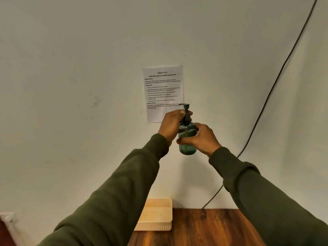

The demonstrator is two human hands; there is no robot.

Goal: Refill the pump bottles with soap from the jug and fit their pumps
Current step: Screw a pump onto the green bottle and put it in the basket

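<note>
I hold a teal translucent pump bottle [187, 148] up in the air in front of the wall. My right hand [202, 137] wraps around its body. My left hand [173, 124] grips the dark pump [185, 110] at its collar on the bottle's neck. The pump head points left above my fingers and the bottle stands roughly upright. The soap jug is out of view.
A beige perforated basket [157, 216] sits on the wooden table [209, 228] against the wall. A printed task sheet [162, 89] is stuck on the wall behind the bottle. A dark cable [266, 100] runs down the wall to the right.
</note>
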